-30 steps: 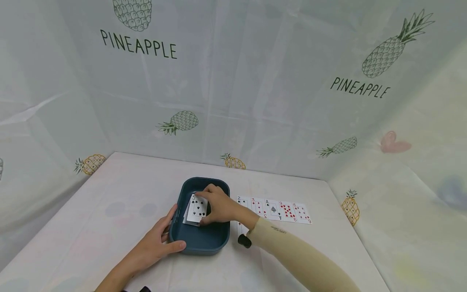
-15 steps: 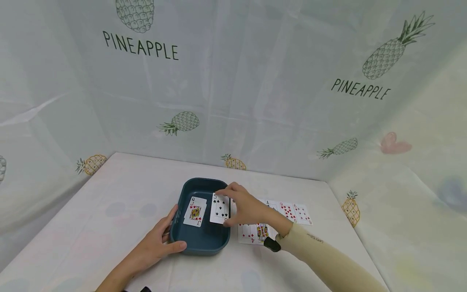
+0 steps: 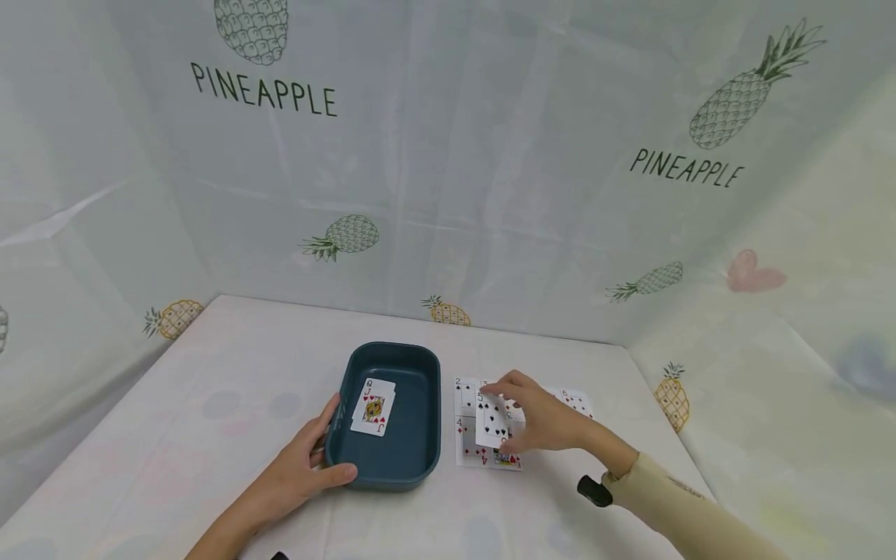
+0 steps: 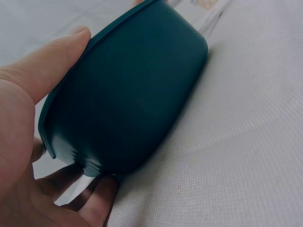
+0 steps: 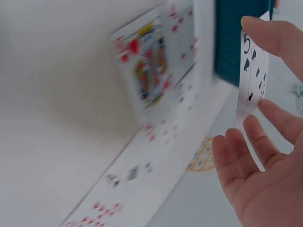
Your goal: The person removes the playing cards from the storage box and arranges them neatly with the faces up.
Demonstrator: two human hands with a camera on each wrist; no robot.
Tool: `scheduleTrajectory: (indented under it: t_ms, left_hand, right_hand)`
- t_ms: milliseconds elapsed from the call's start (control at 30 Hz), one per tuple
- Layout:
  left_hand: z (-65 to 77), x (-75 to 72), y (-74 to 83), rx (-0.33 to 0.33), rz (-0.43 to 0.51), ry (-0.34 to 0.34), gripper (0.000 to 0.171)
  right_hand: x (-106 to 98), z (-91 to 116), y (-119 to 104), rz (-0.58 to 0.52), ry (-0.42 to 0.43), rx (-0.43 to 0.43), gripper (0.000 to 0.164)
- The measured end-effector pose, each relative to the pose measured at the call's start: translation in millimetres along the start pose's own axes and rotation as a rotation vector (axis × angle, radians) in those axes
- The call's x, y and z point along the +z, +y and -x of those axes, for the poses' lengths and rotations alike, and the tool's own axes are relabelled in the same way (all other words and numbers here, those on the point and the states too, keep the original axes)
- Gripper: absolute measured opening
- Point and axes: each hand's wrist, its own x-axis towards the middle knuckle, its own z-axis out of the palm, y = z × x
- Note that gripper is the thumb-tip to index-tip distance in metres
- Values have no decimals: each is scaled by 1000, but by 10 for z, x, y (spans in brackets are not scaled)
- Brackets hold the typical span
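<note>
Five of spades (image 3: 492, 420), pinched between fingers of right hand (image 3: 542, 416), above face-up playing cards (image 3: 467, 447). Dark teal tray (image 3: 416, 412), containing jack of hearts (image 3: 373, 410), grasped by left hand (image 3: 301, 460).

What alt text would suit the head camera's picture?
A person's right hand pinches a five of spades over face-up cards on a pale table. Their left hand grips a dark blue tray with a jack of hearts showing inside.

The right hand (image 3: 544, 414) has carried the five of spades (image 3: 492, 421) over other cards (image 3: 467, 445).
</note>
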Motion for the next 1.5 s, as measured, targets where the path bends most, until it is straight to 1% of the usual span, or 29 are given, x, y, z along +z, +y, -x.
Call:
scheduleTrajectory:
  t_ms: [267,400,500,567,767,1033,1300,1500]
  left_hand:
    - [-6,-6,-19,-10,11,-2,110]
    - [-6,-9,-24,-12,1,-1,111]
    - [-3,-10,-22,-13,4,-1,111]
    - [-1,-8,-20,-12,4,0,111]
    - [2,1,-13,-13,4,-1,111]
    - [-10,10,-8,-16,-6,-1,112]
    - [-4,7,-4,-11,13,-6,111]
    - [-1,2,-1,-13,31,-13,111]
  right_hand:
    - [31,326,367,5,-32,23,83]
    - [45,425,515,46,-45,21,83]
    - [48,475,590,84,-46,10,83]
    - [50,499,619,100,-54,23,83]
    - [62,532,658,102,-80,62,83]
    - [109,532,689,127,-90,64,83]
    - [91,504,646,152,-105,47,80]
    - [68,480,599,150,-122,74,80]
